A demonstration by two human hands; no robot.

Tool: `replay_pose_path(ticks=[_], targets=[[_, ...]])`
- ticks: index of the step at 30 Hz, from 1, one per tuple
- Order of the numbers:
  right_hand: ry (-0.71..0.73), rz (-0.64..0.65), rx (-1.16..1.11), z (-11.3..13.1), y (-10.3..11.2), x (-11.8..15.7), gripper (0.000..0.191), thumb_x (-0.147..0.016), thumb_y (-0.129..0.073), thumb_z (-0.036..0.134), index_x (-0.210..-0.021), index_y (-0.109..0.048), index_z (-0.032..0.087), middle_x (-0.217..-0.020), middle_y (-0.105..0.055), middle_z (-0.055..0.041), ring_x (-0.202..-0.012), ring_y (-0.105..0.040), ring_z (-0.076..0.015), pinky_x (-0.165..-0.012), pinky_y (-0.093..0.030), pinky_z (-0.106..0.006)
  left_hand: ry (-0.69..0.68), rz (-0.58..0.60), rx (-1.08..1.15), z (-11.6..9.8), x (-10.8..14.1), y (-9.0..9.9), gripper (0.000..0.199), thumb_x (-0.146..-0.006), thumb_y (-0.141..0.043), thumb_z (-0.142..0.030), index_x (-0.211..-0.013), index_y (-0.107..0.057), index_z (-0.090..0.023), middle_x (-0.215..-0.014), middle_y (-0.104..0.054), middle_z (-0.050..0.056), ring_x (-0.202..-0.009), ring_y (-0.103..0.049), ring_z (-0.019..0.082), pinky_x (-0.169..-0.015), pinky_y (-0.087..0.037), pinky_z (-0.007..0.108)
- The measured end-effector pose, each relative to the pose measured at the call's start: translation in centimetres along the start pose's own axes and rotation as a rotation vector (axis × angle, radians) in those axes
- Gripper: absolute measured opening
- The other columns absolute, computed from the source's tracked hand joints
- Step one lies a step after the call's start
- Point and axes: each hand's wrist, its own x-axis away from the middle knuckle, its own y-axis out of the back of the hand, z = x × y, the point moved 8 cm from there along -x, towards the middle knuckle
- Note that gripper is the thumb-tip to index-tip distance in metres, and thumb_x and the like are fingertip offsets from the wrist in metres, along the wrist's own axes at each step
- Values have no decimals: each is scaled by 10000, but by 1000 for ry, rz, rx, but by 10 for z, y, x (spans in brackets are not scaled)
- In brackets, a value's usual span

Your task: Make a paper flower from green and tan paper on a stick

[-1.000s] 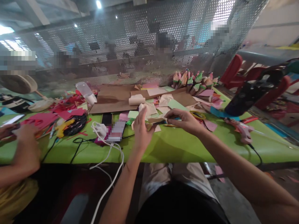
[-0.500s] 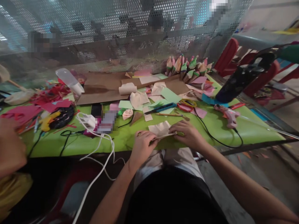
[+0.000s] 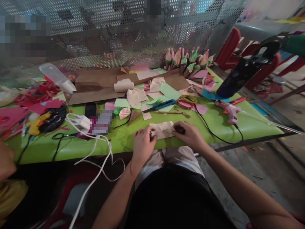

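Observation:
A cream strip of crinkled paper lies between my hands near the front edge of the green table. My left hand pinches its left end with curled fingers. At the other end, my right hand grips the paper between thumb and fingers. Just beyond the strip are a pencil, a blue utility knife and a pair of scissors. A small cream paper rose sits further left, by a folded brown paper piece.
A pink glue gun with its cord lies right, near a dark bottle. Left are a phone, a white charger with cables and a yellow glue gun. Paper cones with flowers stand at the back. Another person's arm shows at left.
The paper strip has been lowered and flattened toward the table, showing more of its face. Both hands still hold its ends. The view has shifted slightly.

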Motion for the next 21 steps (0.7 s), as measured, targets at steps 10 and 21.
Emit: replay_pose_path(ticks=[10,21], targets=[[272,-22,47,21,1,15,236,-971,-527,229,-1090,-730,248,-1095,-648,-105,-1026,-653,-243,-868,-536,-363,-154,10,-82,-9,6,2,83,-898,-661,-221,-969,-698,-243,-1055,-657,65,-1007,-570,256,-862,-445,393],[267,20,93,11,7,12,156,-951,-582,270,-992,-728,230,-1126,-703,-107,-1034,-679,-245,-888,-547,-384,-195,165,-23,-7,-3,1,90,-906,-654,-207,-982,-698,-228,-1082,-712,41,-1046,-581,248,-899,-422,402]])
